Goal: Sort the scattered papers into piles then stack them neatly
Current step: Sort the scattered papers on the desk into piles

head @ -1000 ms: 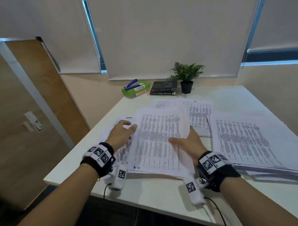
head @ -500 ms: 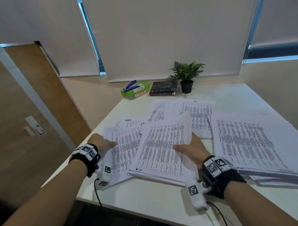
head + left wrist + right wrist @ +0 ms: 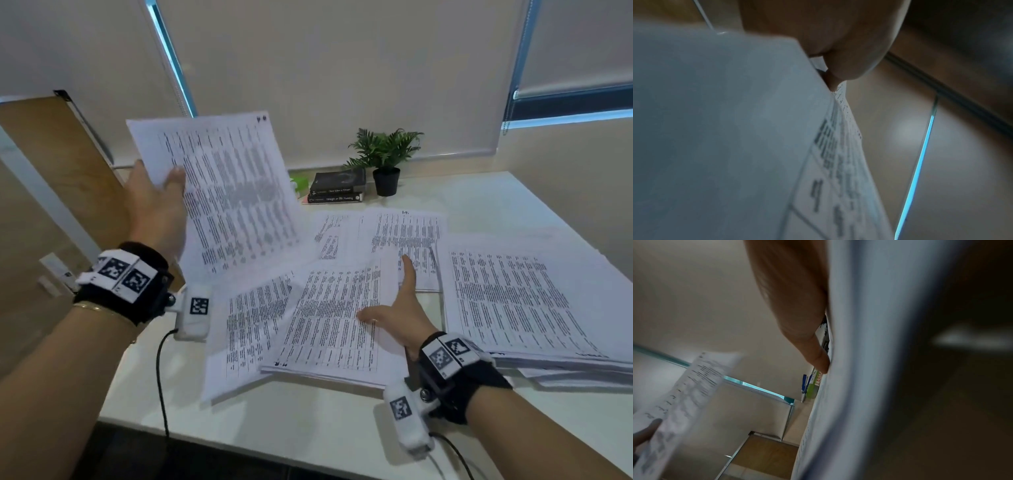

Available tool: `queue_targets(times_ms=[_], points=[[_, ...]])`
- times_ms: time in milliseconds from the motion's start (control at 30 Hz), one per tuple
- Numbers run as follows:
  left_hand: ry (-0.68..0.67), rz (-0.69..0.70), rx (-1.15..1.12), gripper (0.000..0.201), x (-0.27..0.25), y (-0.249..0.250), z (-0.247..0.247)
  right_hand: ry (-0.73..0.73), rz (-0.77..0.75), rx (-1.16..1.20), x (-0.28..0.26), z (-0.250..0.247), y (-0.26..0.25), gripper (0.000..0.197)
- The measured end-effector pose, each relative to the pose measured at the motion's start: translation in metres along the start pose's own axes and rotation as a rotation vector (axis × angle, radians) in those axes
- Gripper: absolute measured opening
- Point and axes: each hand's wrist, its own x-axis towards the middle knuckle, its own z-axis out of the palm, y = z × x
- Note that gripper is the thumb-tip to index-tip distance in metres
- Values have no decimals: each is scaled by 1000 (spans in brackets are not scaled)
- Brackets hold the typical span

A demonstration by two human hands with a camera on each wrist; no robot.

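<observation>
Left hand [image 3: 156, 209] is up in the air, thumb on the printed face and fingers behind, pinching a lifted sheet [image 3: 226, 192] by its left edge; right hand [image 3: 397, 308] lies flat, fingers straight, pressing down the near pile [image 3: 335, 329] just under it. This reads as the sorting step: 1 sheet picked off the scatter and held up for a look before it goes to a pile. Beside the right hand, out to its right, sits the thick pile [image 3: 520, 301]; beyond its fingertips lie the far papers [image 3: 404, 236], and between the 2 hands a loose sheet [image 3: 250, 329] hangs over the table [image 3: 308, 421] edge. Next move, I'd judge, calls for matching the sheet to its pile and laying it square while the right hand holds the stack steady. Writing: the tables are too blurred to read; the right wrist view catches "LARGE" on the green box [image 3: 815, 382]; the book spines beyond the hands [image 3: 337, 190] cannot be read
</observation>
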Motion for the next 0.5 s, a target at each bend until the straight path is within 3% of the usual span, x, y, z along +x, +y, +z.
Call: queue_targets(times_ms=[100,233,267,367,400,500], points=[[-99,-69,-57,17,-4,8,15,-16,-19,17,0,1,3,117],[-304,-169,95,25,-44,-18,50,23,94,93,2,3,-2,37],[-355,-217,107,24,-56,-29,58,30,134,134,0,4,-6,33],[-456,-370,172,13,-94,-54,78,3,243,305,3,-1,-7,71],[-504,-383,221,14,-101,-65,84,-21,251,369,1,-2,-10,73],[-616,-391,382,28,-106,-87,88,-39,181,221,4,-4,-2,48]])
